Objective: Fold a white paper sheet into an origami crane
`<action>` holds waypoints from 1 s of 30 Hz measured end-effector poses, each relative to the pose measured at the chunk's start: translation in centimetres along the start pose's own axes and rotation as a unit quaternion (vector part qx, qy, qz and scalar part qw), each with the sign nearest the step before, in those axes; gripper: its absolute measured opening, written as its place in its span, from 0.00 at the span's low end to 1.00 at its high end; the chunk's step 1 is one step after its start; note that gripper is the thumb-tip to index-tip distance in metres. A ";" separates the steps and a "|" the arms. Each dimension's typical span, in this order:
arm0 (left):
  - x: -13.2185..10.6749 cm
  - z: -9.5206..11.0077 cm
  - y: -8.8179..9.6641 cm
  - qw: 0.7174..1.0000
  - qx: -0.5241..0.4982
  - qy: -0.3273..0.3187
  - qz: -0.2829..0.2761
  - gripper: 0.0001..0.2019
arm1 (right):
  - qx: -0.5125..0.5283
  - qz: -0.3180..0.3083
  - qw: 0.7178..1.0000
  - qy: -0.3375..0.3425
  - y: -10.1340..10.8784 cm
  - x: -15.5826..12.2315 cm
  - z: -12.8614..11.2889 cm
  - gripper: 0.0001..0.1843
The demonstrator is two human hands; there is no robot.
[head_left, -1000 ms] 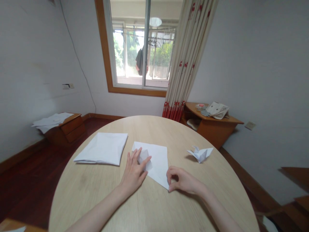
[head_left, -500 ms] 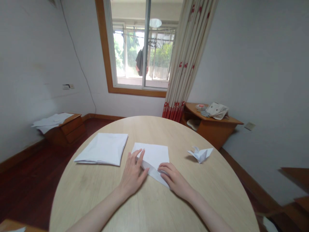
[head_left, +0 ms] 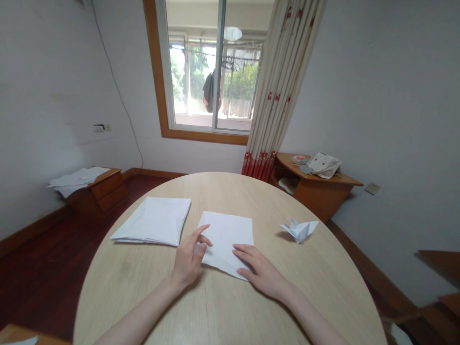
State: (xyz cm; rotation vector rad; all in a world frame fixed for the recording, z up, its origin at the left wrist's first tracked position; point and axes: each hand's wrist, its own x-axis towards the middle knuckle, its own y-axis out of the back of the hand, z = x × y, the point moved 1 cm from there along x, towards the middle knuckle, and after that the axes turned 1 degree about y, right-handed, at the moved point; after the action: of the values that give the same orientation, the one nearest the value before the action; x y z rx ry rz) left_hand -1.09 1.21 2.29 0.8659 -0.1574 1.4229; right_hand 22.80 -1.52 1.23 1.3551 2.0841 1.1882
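centre sheet (head_left: 227, 231): white paper, matt, smooth
table (head_left: 223, 306): pale wood-grain top, smooth, low sheen
stack (head_left: 153, 220): white paper leaves, matt
folded figure (head_left: 300, 229): white paper, matt, sharply creased
curtain (head_left: 283, 86): cloth, matt, soft pleats
window frame (head_left: 161, 96): orange-brown wood, varnished, slight gloss
right cabinet (head_left: 316, 191): brown wood, smooth, satin finish
left cabinet (head_left: 102, 189): darker brown wood, smooth
bag (head_left: 323, 164): pale cloth, matt, limp
floor (head_left: 39, 268): dark red wood, glossy
wall (head_left: 388, 96): white, matt, slightly uneven

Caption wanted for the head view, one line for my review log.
Left hand and right hand touch a white sheet on a round wooden table, paper stack and folded paper bird alongside.
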 end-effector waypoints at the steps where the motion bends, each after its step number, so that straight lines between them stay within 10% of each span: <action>1: 0.1 0.1 0.1 0.999 -0.017 0.024 -0.012 0.24 | -0.003 -0.005 1.000 0.000 0.1 0.0 0.0 0.25; 7: 1.1 -0.1 0.0 0.985 -0.041 0.152 -0.065 0.18 | -0.034 -0.046 0.998 -0.001 0.8 -0.2 0.1 0.34; 15: 1.5 -3.2 -0.5 0.994 0.008 0.099 -0.036 0.08 | -0.034 -0.084 0.996 0.004 2.0 -0.3 0.3 0.35; 30: 1.2 -5.8 -1.1 0.994 -0.006 0.106 -0.025 0.23 | -0.004 0.137 0.990 0.031 2.1 0.2 2.8 0.14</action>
State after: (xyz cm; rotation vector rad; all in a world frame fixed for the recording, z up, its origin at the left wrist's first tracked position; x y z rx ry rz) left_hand -2.14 5.73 -1.49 0.6991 0.0170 1.4545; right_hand 25.83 0.22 1.37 1.6604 1.9782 1.3608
